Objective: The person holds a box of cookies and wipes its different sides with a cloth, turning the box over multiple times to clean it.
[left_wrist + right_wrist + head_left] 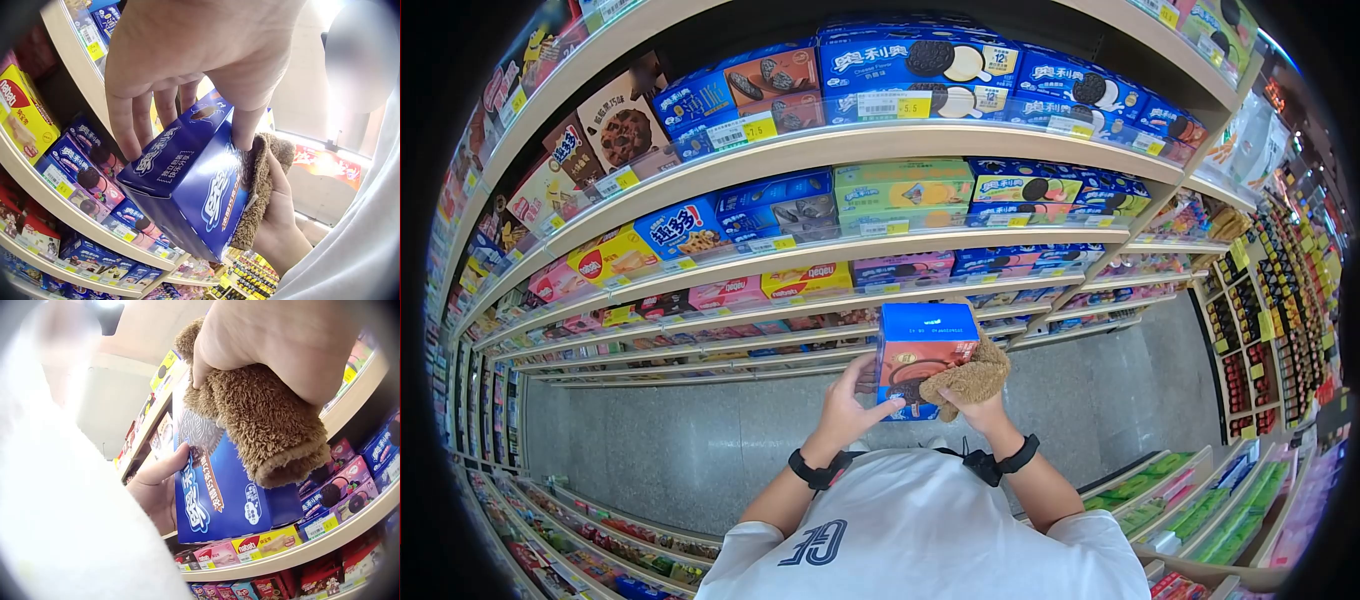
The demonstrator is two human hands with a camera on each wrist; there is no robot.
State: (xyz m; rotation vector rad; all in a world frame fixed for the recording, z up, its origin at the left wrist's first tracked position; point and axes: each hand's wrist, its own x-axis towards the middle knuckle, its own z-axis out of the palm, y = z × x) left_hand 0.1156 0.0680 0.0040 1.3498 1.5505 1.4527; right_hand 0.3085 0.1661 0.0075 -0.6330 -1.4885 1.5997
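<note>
In the head view a blue and brown cookie box [925,345] is held in front of the white shirt. My left hand [840,408] grips it from the left, thumb on the near face and the other fingers round the side, as the left wrist view also shows. A brown fluffy cloth [972,378] is bunched in my right hand [983,410] and lies against the box's right side. Seen from the right wrist, the cloth [262,419] covers part of the box face [231,494], which bears a large printed cookie. The right fingertips are partly hidden by the cloth.
Curved shelves [880,143] of boxed cookies and wafers with yellow price tags rise ahead. Grey floor [680,430] lies below the hands. Low racks [1190,500] of packets stand behind on the right, and a rack of small jars [1250,340] is at the far right.
</note>
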